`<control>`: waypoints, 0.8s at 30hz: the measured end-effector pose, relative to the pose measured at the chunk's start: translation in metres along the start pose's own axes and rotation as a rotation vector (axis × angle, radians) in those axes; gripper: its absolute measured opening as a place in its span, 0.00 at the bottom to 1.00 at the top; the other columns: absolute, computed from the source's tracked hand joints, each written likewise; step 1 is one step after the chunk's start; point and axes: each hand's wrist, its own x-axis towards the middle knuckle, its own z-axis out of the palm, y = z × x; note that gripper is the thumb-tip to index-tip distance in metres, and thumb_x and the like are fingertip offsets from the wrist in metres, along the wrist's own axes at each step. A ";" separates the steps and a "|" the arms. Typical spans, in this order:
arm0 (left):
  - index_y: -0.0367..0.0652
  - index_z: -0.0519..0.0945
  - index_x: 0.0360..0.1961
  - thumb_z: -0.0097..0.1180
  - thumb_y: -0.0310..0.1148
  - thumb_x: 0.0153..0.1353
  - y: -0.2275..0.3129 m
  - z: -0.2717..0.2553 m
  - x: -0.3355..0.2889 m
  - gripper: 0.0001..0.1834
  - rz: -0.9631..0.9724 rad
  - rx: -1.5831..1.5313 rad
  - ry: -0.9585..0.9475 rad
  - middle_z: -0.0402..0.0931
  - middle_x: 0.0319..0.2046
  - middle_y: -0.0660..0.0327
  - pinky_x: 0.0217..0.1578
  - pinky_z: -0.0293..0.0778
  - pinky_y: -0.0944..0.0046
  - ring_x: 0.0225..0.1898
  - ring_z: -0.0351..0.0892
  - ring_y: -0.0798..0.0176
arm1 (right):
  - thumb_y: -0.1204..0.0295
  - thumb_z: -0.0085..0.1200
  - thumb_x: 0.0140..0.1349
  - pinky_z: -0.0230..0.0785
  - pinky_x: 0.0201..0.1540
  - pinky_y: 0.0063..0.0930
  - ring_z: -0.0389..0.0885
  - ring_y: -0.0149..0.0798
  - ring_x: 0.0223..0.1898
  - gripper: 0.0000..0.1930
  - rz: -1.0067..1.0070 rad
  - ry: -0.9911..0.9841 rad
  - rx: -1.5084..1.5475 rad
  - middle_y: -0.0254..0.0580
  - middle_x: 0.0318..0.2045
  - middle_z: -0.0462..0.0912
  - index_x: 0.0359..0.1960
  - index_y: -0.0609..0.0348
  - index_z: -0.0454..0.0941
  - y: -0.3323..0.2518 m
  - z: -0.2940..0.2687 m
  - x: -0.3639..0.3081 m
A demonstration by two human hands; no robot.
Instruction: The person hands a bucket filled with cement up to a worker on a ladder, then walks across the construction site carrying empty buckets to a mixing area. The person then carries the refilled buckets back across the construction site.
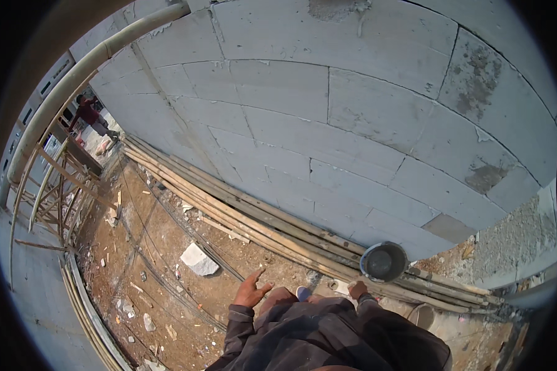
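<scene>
My left hand [252, 290] is held out over the dirt ground, empty, with its thumb and fingers apart. Close to my body on the other side, my right hand [357, 289] looks curled closed; whatever it may hold is hidden. Just beyond that hand, a dark round bucket [384, 262] stands upright by the wall, over the long poles. Whether the hand touches its rim or handle I cannot make out. The poles [278, 238] lie bundled along the foot of a grey block wall [365, 145].
A pale broken block [199, 260] lies on the littered dirt ground [167, 238], beside dark cables. Another bucket [422, 315] stands to my right. Wooden scaffolding [59, 198] and a thick curved pole [74, 80] are at left. Far off is another person [90, 117].
</scene>
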 end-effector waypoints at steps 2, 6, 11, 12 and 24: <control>0.42 0.70 0.64 0.65 0.47 0.57 0.004 0.011 0.016 0.36 -0.008 0.043 -0.138 0.73 0.58 0.43 0.57 0.70 0.53 0.59 0.73 0.43 | 0.72 0.45 0.61 0.75 0.48 0.48 0.84 0.54 0.44 0.14 -0.616 -0.195 -0.902 0.55 0.41 0.85 0.36 0.63 0.85 0.032 -0.003 -0.009; 0.41 0.70 0.64 0.67 0.44 0.57 0.019 0.038 0.045 0.36 0.222 0.105 -0.376 0.72 0.59 0.44 0.58 0.69 0.55 0.60 0.73 0.44 | 0.62 0.53 0.61 0.76 0.47 0.44 0.83 0.55 0.45 0.14 0.102 0.368 0.036 0.56 0.39 0.85 0.37 0.59 0.85 0.103 0.056 -0.057; 0.41 0.71 0.63 0.68 0.42 0.57 0.041 0.066 0.072 0.35 0.331 0.178 -0.602 0.73 0.59 0.44 0.61 0.67 0.57 0.63 0.71 0.48 | 0.64 0.55 0.58 0.77 0.38 0.45 0.85 0.53 0.36 0.11 0.330 0.243 0.159 0.51 0.30 0.86 0.26 0.58 0.83 0.151 0.106 -0.140; 0.41 0.71 0.63 0.68 0.41 0.56 0.045 0.069 0.076 0.35 0.362 0.133 -0.650 0.73 0.59 0.44 0.61 0.67 0.57 0.63 0.71 0.49 | 0.64 0.56 0.58 0.76 0.38 0.46 0.85 0.52 0.35 0.12 0.520 0.265 0.291 0.51 0.29 0.85 0.26 0.59 0.83 0.150 0.111 -0.162; 0.42 0.69 0.65 0.67 0.41 0.57 0.040 0.104 0.079 0.36 0.530 0.291 -0.836 0.71 0.59 0.43 0.61 0.66 0.56 0.62 0.70 0.45 | 0.55 0.53 0.58 0.76 0.49 0.47 0.83 0.57 0.47 0.20 0.585 0.089 0.459 0.58 0.41 0.84 0.36 0.60 0.86 0.058 0.155 -0.332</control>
